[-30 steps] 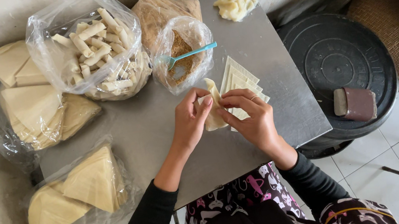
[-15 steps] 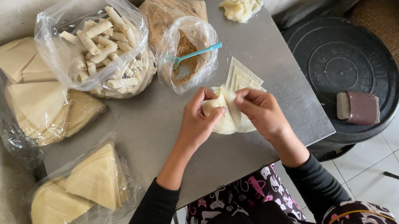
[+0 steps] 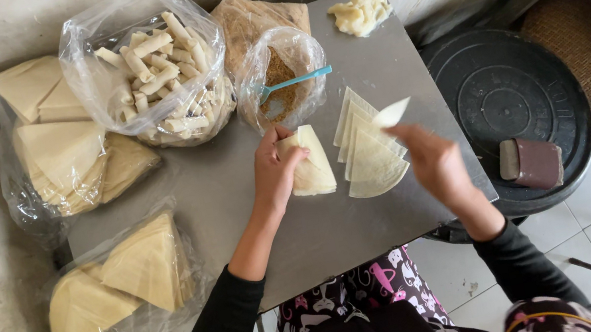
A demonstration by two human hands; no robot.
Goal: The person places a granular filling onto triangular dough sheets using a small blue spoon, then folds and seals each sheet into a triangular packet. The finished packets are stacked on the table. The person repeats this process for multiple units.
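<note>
My left hand (image 3: 276, 169) holds a folded pale pastry wrapper (image 3: 313, 161) down on the grey metal table (image 3: 225, 178). My right hand (image 3: 428, 159) lifts the corner of the top sheet off a small stack of quarter-round wrappers (image 3: 368, 153) just right of it. Directly above my left hand, a clear bag of brown filling (image 3: 280, 79) holds a turquoise spoon (image 3: 293, 81).
A large clear bag of rolled pastries (image 3: 158, 73) sits at the back. Bags of folded wrappers lie at the left (image 3: 63, 154) and front left (image 3: 121, 282). A lump of pale paste (image 3: 360, 13) is at the back right. A black round lid (image 3: 511, 103) with a brown block (image 3: 531, 162) stands right.
My hands, which were together folding one wrapper, have separated. The left keeps the folded piece on the table; the right has moved right to the wrapper stack and picks at its top sheet.
</note>
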